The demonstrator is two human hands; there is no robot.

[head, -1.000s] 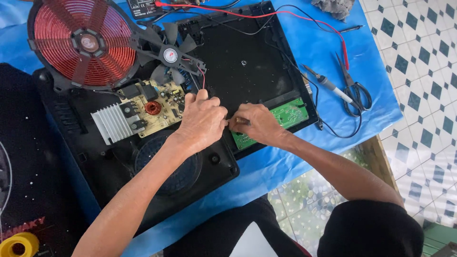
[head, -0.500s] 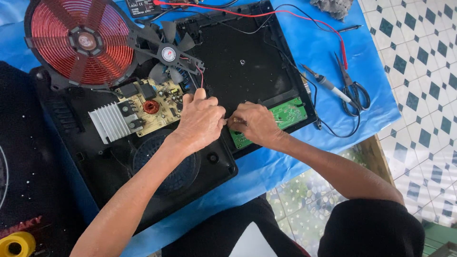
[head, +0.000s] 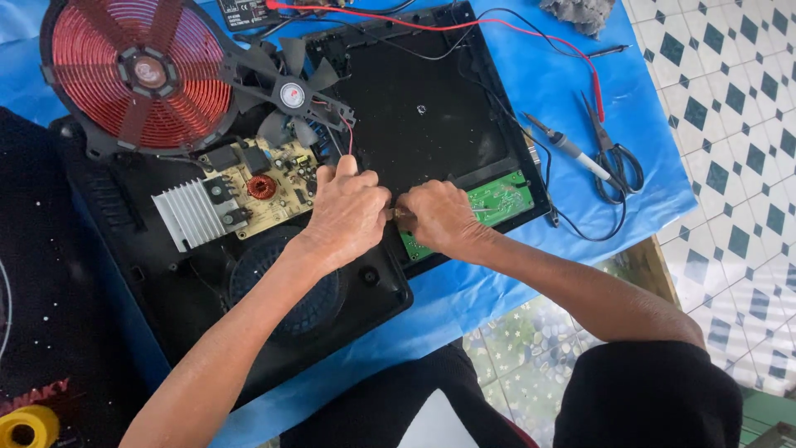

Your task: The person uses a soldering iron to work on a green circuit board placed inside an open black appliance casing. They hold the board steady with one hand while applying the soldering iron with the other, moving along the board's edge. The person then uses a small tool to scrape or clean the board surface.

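An induction cooker lies opened up on a blue cloth (head: 572,99), and the work looks well into the dismantling stage. The black bottom shell (head: 199,299) sits on the left with its vent grille showing, and in it rest the tan power board (head: 265,187) with a small copper toroid and, just left of that, a ribbed aluminium heat sink (head: 186,214). The red copper coil (head: 137,75) is already lifted out and turned up at the far left, and the black cooling fan (head: 290,93) is loose beside it, trailing thin wires. The black top panel (head: 414,108) lies face down on the right, with the green control board (head: 497,203) along its near edge. Both hands meet at that board's left end: the left hand (head: 348,211) is curled, fingers bent down over the seam between shell and panel, and the right hand (head: 439,217) is closed just beside it, the two pinching a small brownish part between them, probably a connector or ribbon end, though too little shows to tell. So the casing is open and the coil and fan are freed; by my reading the boards still sit in place and their wiring remains to be dealt with. A probe (head: 572,153), a pair of scissors (head: 618,158) and a red lead (head: 464,25) wait on the cloth at the right, untouched.
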